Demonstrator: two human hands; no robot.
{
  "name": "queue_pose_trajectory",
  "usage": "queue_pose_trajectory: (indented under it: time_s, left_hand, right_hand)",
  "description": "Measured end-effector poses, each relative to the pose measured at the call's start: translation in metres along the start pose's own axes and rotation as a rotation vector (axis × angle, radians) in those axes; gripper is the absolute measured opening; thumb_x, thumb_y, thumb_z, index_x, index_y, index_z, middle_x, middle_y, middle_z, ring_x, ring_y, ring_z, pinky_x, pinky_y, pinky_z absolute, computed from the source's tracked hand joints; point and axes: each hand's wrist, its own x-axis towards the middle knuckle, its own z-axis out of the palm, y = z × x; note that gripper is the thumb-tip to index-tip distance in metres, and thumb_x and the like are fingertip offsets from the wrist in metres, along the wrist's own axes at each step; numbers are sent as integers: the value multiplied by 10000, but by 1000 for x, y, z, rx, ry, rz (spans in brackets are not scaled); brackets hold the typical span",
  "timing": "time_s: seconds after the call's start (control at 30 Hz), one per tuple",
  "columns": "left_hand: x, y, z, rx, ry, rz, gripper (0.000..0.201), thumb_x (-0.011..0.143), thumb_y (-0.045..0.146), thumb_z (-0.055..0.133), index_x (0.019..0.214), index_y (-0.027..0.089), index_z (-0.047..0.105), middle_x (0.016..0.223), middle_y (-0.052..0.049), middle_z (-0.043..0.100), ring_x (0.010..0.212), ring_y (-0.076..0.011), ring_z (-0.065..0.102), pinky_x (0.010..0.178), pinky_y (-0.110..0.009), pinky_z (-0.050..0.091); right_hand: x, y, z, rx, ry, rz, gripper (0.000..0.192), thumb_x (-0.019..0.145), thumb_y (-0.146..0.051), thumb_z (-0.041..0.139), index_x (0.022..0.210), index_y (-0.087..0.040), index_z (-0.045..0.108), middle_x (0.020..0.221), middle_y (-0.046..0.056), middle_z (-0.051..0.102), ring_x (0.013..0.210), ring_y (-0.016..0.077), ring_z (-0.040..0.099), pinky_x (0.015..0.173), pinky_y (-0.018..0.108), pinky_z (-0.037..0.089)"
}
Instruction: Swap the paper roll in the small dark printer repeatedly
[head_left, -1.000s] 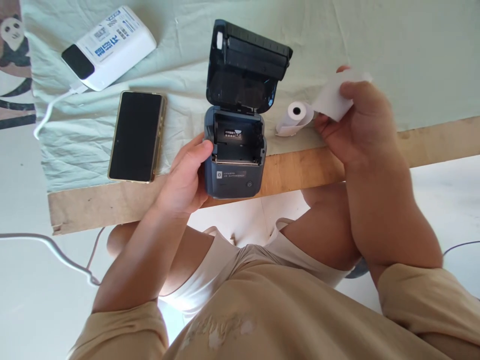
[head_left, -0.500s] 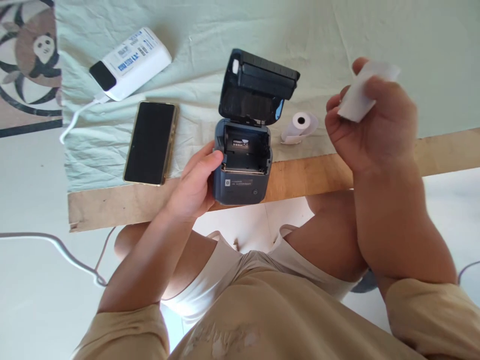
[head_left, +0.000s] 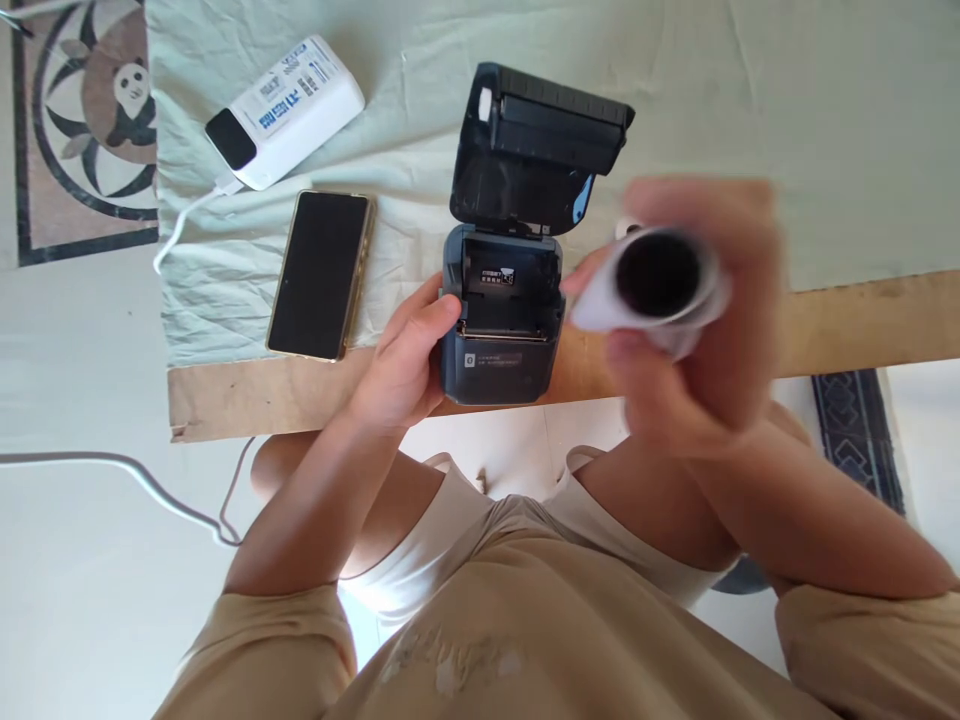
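A dark label printer (head_left: pixel 501 360) is gripped along its left side by my left hand (head_left: pixel 405 355), thumb on the rim. Its lid (head_left: pixel 540 145) is tipped back, and the paper bay inside shows only a printed sticker. Just right of the printer, my right hand (head_left: pixel 697 330) has its fingers closed round a white paper roll (head_left: pixel 596 300), whose wide dark core faces up at me. Hand and roll are blurred. Behind them, a smaller paper roll (head_left: pixel 628 226) on the cloth is mostly hidden.
Left of the printer lies a phone (head_left: pixel 319 275), screen dark. A white power bank (head_left: pixel 289 110) with a cable (head_left: pixel 176 225) plugged in is beyond it. A pale green cloth (head_left: pixel 420 60) covers the table, bordered by a wooden front edge (head_left: pixel 240 395).
My right hand has swung left toward the printer and turned, so the roll's core now shows. My left hand still holds the printer, lid open. The whole view has shifted slightly.
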Motion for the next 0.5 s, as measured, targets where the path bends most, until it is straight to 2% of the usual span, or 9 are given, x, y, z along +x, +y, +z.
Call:
queue_pose_trajectory:
  time_s: [0.17, 0.3, 0.43, 0.5]
  left_hand:
    - [-2, 1, 6, 49, 45, 0, 344, 959, 559, 851, 929, 238, 732, 1054, -77, 853, 1345, -395, 835, 1030, -460, 735]
    - [-6, 1, 10, 42, 96, 31, 316, 956, 534, 865, 980, 233, 773, 1153, -66, 866, 1420, -384, 803, 1056, -439, 732]
    - [-9, -1, 8, 12, 76, 54, 289, 978, 512, 864, 1013, 234, 793, 1160, -55, 880, 1422, -356, 799, 1088, -422, 718]
    - [-9, -1, 6, 6, 64, 53, 304, 978, 521, 869, 1035, 230, 801, 1167, -61, 882, 1432, -360, 792, 1099, -423, 714]
  right_hand:
    - [14, -5, 12, -96, -59, -81, 390, 973, -406, 787, 1352, -384, 700, 1237, 93, 725, 1357, 387, 706, 986, 539, 682]
    - [21, -10, 18, -231, 18, -246, 363, 954, -147, 637, 1250, -357, 648, 1225, 51, 766, 1197, 296, 747, 1016, 477, 644]
    - [24, -7, 23, -261, -18, -328, 370, 855, -17, 597, 1087, -306, 582, 1164, 32, 797, 995, 255, 757, 828, 422, 592]
    - [25, -1, 25, -187, -8, -378, 288, 914, -48, 625, 1054, -298, 600, 1175, 19, 810, 960, 236, 771, 803, 417, 597]
